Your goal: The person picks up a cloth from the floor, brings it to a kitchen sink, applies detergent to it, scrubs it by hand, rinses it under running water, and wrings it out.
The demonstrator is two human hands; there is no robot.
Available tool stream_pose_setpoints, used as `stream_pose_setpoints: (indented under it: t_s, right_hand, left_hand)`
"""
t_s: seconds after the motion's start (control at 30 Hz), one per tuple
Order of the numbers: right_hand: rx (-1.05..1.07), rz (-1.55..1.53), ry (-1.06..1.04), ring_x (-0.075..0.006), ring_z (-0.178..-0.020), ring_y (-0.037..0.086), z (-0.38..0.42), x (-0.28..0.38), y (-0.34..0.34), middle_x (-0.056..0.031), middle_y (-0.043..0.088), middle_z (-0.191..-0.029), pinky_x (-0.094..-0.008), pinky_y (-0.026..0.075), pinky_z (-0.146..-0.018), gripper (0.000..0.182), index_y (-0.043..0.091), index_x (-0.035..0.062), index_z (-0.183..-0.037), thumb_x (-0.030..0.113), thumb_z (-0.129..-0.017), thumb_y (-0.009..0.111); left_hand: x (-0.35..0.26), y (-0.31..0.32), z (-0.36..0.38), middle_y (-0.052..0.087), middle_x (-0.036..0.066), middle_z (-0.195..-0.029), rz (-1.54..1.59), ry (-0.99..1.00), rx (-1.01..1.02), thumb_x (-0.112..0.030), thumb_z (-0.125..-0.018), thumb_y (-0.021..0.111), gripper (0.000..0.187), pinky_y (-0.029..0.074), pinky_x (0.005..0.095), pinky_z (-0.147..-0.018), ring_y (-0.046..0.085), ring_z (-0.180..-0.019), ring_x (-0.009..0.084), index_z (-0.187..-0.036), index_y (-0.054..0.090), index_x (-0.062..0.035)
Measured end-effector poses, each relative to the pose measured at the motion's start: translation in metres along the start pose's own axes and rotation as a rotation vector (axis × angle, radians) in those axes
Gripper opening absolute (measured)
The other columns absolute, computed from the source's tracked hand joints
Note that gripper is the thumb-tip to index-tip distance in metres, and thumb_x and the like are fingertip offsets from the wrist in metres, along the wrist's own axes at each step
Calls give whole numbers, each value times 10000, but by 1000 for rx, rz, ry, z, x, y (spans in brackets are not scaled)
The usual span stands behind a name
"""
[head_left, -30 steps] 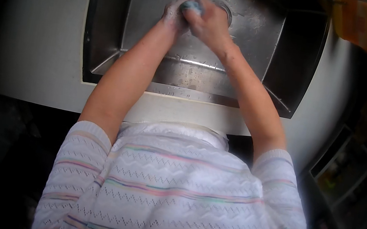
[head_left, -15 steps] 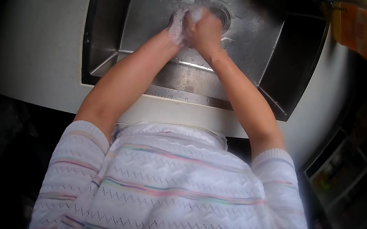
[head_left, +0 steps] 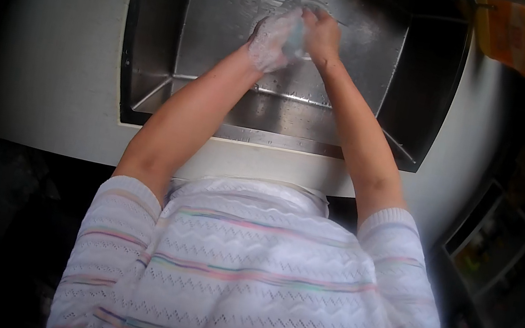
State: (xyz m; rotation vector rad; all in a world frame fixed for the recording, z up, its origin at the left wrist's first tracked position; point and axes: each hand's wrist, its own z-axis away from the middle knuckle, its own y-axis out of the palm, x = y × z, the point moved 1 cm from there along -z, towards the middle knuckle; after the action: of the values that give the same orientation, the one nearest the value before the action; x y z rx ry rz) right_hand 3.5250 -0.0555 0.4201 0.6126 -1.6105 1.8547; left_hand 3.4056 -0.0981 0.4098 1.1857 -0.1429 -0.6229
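My left hand [head_left: 270,42] is over the sink basin, coated in thick white suds that hide the outline of its fingers. Close on its right is my right hand [head_left: 323,38], mostly free of foam, with curled fingers pointing towards the left hand. A pale blue-green thing [head_left: 295,40] shows between the two hands, against the right hand's fingers. Motion blurs it, so its kind cannot be made out. Under and around the hands lies the wet stainless steel sink [head_left: 354,82], with the drain [head_left: 322,7] partly hidden behind them.
A pale countertop [head_left: 66,45] surrounds the sink, and its front edge runs just before my body. At the upper right hangs or stands a yellow-orange container [head_left: 513,36] with a curved metal bar beside it. A dim framed rack [head_left: 495,240] is low on the right.
My right hand has moved right, away from the left hand it was overlapping. More of the foamy left hand now shows, and the pale blue-green thing has come into sight.
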Motion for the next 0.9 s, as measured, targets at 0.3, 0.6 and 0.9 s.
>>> stream_pose_setpoints:
  t_s: [0.3, 0.6, 0.9]
  right_hand:
    - [581, -704, 380, -140, -584, 553, 33, 31, -87, -54, 566, -704, -247, 474, -508, 202, 566, -17, -835, 128, -698, 599]
    - [280, -212, -165, -283, -647, 597, 29, 85, -33, -196, 587, -697, -382, 487, -602, 242, 573, -3, -852, 209, -742, 532]
    - [73, 247, -254, -377, -691, 572, 16, 68, -6, -202, 583, -724, -436, 463, -629, 254, 530, 24, -728, 273, -724, 578]
  left_hand:
    - [-39, 26, 5, 558, 25, -800, -184, 126, -459, -169, -822, 520, 71, 385, 269, -513, 523, -700, 139, -849, 545, -109]
    - [-17, -1, 4, 534, 35, -899, -206, 155, -187, -191, -842, 464, 152, 413, 283, -678, 508, -818, 161, -961, 475, -98]
    - [-5, 30, 4, 549, 46, -853, 159, 54, -326, -190, -836, 460, 139, 439, 276, -681, 519, -817, 161, -870, 524, -72]
